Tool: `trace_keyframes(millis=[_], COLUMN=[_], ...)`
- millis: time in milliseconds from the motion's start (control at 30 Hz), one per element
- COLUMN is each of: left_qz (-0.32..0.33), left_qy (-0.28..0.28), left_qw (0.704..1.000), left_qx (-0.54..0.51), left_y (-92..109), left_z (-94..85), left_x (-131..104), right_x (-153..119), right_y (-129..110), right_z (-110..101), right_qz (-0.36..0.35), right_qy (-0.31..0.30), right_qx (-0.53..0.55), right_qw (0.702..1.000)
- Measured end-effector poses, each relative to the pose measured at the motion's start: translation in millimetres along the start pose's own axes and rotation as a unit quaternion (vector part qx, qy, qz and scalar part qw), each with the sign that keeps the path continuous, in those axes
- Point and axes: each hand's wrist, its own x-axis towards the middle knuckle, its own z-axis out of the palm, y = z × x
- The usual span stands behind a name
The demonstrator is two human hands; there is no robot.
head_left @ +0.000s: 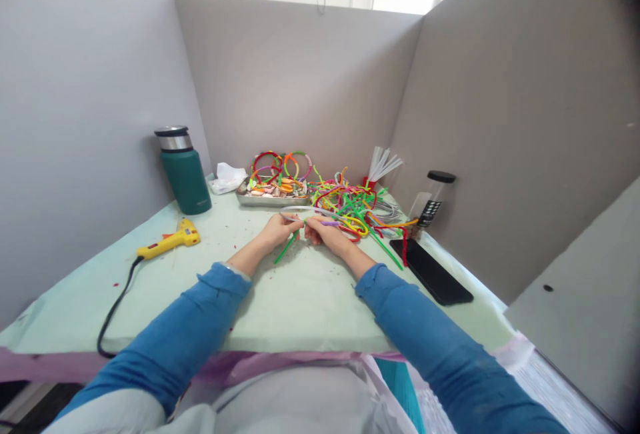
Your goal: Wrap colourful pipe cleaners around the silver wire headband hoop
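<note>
My left hand point(281, 231) and my right hand point(323, 230) meet above the middle of the table, fingers closed around a thin curved band. The band's pale grey part point(305, 209) arches just behind the fingers, and a purple part point(330, 223) shows beside my right hand. From between the hands a green fuzzy stem point(285, 249) slants down to the left. Just right of my right hand lie yellow point(361, 226) and red looped stems. Fingertips partly hide the spot where stem and band meet.
Behind the hands stand a metal tray point(273, 201) of small pieces, colourful rings point(267, 162) and a tangled stem pile point(345, 197). At left are a green bottle point(185, 177) and yellow glue gun point(173, 241); at right, a black phone point(433, 273) and clear bottle point(437, 197). Grey partitions surround the table.
</note>
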Motion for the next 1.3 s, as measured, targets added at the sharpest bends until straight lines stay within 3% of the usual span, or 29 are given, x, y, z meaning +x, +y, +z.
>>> trace_keyframes(millis=[267, 400, 667, 1300], left_qz=[-0.024, -0.014, -0.007, 0.05], left_qy=[-0.074, -0.091, -0.032, -0.006], left_qw=[0.996, 0.995, 0.999, 0.999], left_qx=[-0.048, -0.04, -0.012, -0.017], left_y=[-1.5, 0.2, -2.8, -3.9], left_z=[-3.1, -2.2, -4.4, -1.8], left_x=[-1.6, -1.5, 5.0, 5.2], right_x=[-1.4, 0.3, 3.0, 4.8], right_y=[-7.5, -2.8, 8.2, 5.3], right_z=[2.5, 1.6, -2.2, -2.9], right_qz=[0.002, 0.009, 0.014, 0.053], right_qy=[-0.012, 0.001, 0.015, 0.0], right_qx=[-0.045, 0.002, 0.05, 0.093], right_qw=[0.999, 1.0, 0.999, 0.994])
